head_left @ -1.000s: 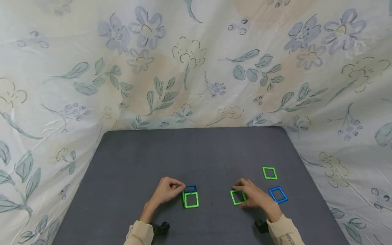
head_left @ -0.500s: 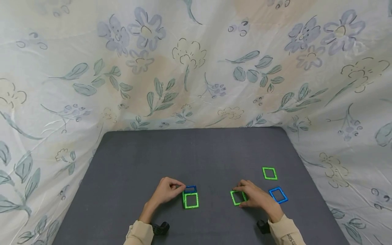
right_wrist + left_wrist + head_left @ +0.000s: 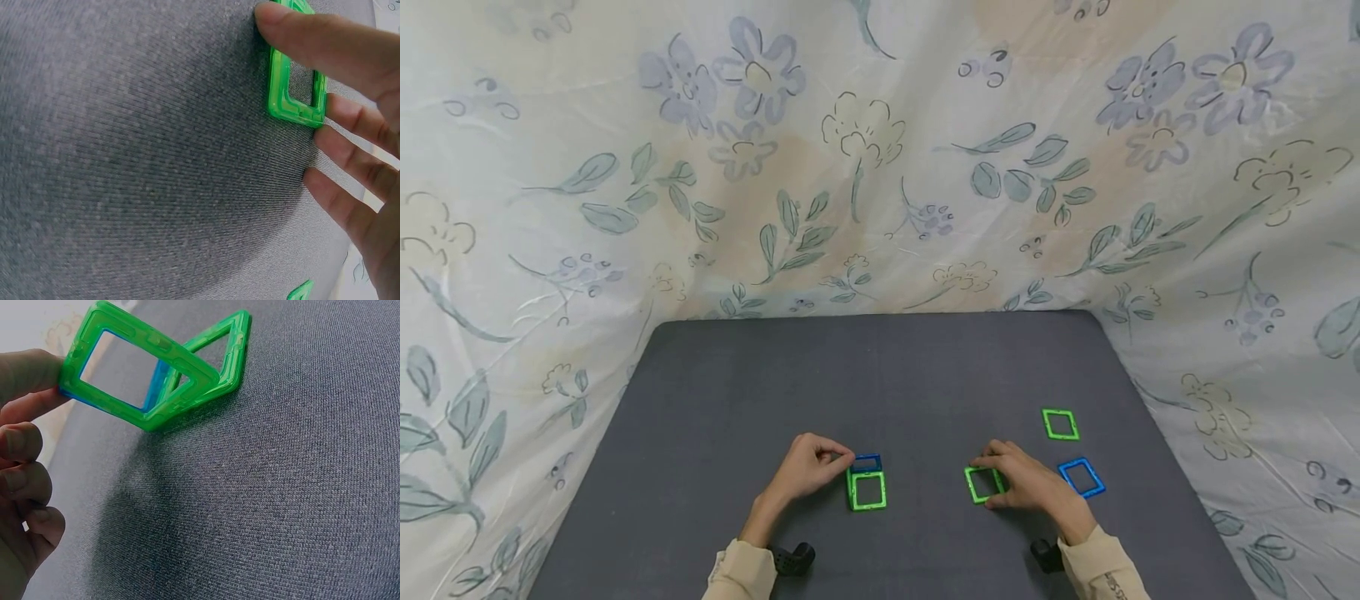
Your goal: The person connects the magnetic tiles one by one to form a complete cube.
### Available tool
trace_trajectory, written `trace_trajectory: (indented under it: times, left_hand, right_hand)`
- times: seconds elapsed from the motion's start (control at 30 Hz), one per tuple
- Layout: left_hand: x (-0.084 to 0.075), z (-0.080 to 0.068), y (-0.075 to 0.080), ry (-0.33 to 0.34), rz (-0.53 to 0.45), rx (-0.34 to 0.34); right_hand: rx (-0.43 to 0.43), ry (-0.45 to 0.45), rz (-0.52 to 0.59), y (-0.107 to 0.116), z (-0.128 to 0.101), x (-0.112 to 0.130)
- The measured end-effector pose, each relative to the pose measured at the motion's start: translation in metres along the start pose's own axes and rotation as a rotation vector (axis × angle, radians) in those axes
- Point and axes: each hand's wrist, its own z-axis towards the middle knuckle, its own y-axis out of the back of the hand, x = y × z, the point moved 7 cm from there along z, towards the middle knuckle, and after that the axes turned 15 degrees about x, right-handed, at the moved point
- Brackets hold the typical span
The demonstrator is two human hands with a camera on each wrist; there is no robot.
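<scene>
Green frames: two joined square frames point(image 3: 867, 489) sat near the front middle of the worktop point(image 3: 880, 367); one lay flat, the other leaned up from it at an angle, hinged along a shared edge, as the left wrist view showed point(image 3: 144, 375).
Blue frame: a blue piece point(image 3: 867, 461) stood behind the tilted green one, touching it; only a sliver showed.
Left hand: left hand point(image 3: 808, 468) pinched the top corner of the tilted pieces between thumb and forefinger point(image 3: 28, 375); other fingers curled loosely, holding nothing.
Right hand: right hand point(image 3: 1022, 485) rested on a single flat green frame point(image 3: 982, 484); thumb at its far edge, straight fingers point(image 3: 350, 119) along the near side, pressing rather than lifting.
Change: over the last second almost nothing moved; both hands kept their holds, the right shifted only slightly. Reads as a pause, with the flat frame not yet off the worktop.
Look: frames were translucent bright plastic, open-centred, thick-rimmed, with small ribs along the edges.
Spare pieces: another green frame point(image 3: 1061, 423) and a blue frame point(image 3: 1082, 477) lay flat to the right, apart from each other.
Surroundings: grey woven worktop cover, floral cloth point(image 3: 880, 167) hung behind and at the sides.
</scene>
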Motion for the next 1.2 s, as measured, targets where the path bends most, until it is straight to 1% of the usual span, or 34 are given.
trace_trajectory:
  times: [0.3, 0.47, 0.53, 0.6, 0.67, 0.77, 0.8, 0.9, 1.03, 1.13, 1.2]
  left_hand:
    - [0.000, 0.000, 0.000, 0.000, 0.010, 0.000]
    - [0.001, -0.001, 0.000, 0.010, 0.005, 0.003]
    - [0.001, -0.002, 0.000, 0.012, 0.002, 0.006]
    - [0.001, -0.002, 0.000, 0.009, 0.000, 0.008]
    - [0.001, -0.003, 0.000, 0.004, -0.001, 0.009]
    - [0.000, -0.003, 0.000, -0.002, 0.001, 0.010]
    - [0.000, -0.003, 0.000, -0.004, 0.004, 0.010]
    - [0.000, -0.003, -0.001, -0.004, 0.009, 0.011]
    - [0.000, -0.002, -0.001, 0.005, 0.008, 0.014]
    - [0.000, -0.002, -0.001, 0.015, 0.009, 0.014]
    - [-0.001, -0.002, -0.001, 0.016, 0.009, 0.015]
  right_hand:
    - [-0.022, 0.032, 0.001, 0.000, -0.002, 0.000]
    - [-0.049, 0.061, 0.053, 0.000, -0.002, 0.000]
    - [-0.085, 0.085, 0.075, 0.001, -0.003, 0.000]
    - [-0.142, 0.114, 0.083, 0.002, -0.004, 0.002]
    - [-0.212, 0.148, 0.075, 0.003, -0.005, 0.004]
    - [-0.313, 0.174, 0.045, 0.006, -0.008, 0.007]
    - [-0.336, 0.180, 0.049, 0.006, -0.008, 0.008]
    - [-0.385, 0.215, 0.117, 0.009, -0.009, 0.010]
    - [-0.435, 0.290, 0.294, 0.015, -0.008, 0.017]
    - [-0.486, 0.350, 0.389, 0.019, -0.007, 0.024]
    - [-0.511, 0.395, 0.431, 0.022, -0.006, 0.030]
